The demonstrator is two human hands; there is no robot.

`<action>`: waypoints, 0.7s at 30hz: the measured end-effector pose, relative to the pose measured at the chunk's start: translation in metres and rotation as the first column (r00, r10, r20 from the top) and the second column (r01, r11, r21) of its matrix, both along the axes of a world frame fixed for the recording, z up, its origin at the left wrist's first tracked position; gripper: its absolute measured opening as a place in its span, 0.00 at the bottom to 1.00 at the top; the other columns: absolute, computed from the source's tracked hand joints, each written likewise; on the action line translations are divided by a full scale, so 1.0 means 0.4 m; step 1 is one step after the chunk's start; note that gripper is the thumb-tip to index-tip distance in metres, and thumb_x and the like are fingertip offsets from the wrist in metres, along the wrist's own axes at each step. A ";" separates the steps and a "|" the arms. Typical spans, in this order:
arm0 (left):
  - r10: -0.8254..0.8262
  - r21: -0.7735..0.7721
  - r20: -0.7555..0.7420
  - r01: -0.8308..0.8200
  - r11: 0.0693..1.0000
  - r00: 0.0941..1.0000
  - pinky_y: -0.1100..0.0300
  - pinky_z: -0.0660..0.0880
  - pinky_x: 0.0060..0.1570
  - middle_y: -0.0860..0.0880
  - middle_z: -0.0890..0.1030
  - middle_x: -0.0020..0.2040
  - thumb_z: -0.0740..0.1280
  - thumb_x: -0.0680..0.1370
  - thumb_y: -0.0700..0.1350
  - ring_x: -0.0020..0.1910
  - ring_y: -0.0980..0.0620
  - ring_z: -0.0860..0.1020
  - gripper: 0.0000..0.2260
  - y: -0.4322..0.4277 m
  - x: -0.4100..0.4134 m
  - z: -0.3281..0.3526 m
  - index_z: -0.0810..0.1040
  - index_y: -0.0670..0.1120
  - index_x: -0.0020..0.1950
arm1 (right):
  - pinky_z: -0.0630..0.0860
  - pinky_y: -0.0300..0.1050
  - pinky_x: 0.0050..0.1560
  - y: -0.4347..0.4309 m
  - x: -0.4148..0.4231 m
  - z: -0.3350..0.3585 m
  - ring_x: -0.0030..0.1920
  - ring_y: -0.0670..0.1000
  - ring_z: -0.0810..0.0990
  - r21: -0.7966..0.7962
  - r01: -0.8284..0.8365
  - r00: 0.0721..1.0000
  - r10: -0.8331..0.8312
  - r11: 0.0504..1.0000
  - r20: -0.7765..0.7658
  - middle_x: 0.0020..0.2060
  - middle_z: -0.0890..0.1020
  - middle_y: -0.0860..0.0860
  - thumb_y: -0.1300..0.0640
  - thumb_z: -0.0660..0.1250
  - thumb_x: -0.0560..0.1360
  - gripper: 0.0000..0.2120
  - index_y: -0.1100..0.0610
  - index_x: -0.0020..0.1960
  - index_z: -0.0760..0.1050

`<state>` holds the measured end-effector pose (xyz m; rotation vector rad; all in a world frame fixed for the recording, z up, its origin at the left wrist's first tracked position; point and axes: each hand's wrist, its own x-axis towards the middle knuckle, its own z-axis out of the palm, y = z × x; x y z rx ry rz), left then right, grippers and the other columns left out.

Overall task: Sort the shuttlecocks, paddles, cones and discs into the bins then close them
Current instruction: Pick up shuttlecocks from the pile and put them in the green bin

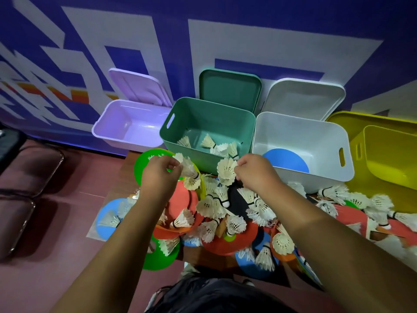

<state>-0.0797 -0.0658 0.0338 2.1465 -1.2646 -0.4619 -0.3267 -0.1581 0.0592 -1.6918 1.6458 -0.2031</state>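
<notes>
My left hand (161, 175) hovers just before the open mint-green plastic bin (203, 118), with thumb and fingers curled in a pinch on the feather skirt of a white feather shuttlecock (187, 167). Its banded cork end points down and to the right. My right hand (257, 175) is level with it, close to the bin's near wall. Its fingertips are clamped on the edge of a second white shuttlecock (226, 171), whose open skirt faces up.

Several loose shuttlecocks (208, 141) already lie on the floor of the green bin. To its right stands an open white plastic bin (300, 136) with a round blue flat disc (286, 160) in it. Further right is an open yellow plastic bin (388, 152), and to the left an open lilac plastic bin (126, 127).

A lilac lid (140, 86), a green lid (230, 89) and a white lid (304, 98) stand behind their bins against the blue-and-white wall (203, 30).

Beneath my hands is a heap of white shuttlecocks (212, 204) mixed with flat round pieces. Among them are a green disc (144, 163) just under my left hand, a red-orange disc (185, 195) beside it and a pale blue disc (106, 213) at the left edge.
</notes>
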 end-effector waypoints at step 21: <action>-0.014 -0.029 -0.155 0.009 1.000 0.988 0.59 0.72 0.49 0.47 0.85 0.53 0.66 0.79 0.43 0.50 0.48 0.80 0.13 -0.285 -0.004 0.096 0.84 0.45 0.62 | 0.79 0.47 0.37 -0.135 0.034 0.069 0.37 0.51 0.80 0.174 0.355 0.849 -0.394 0.919 0.352 0.45 0.86 0.52 0.59 0.61 0.82 0.10 0.57 0.58 0.79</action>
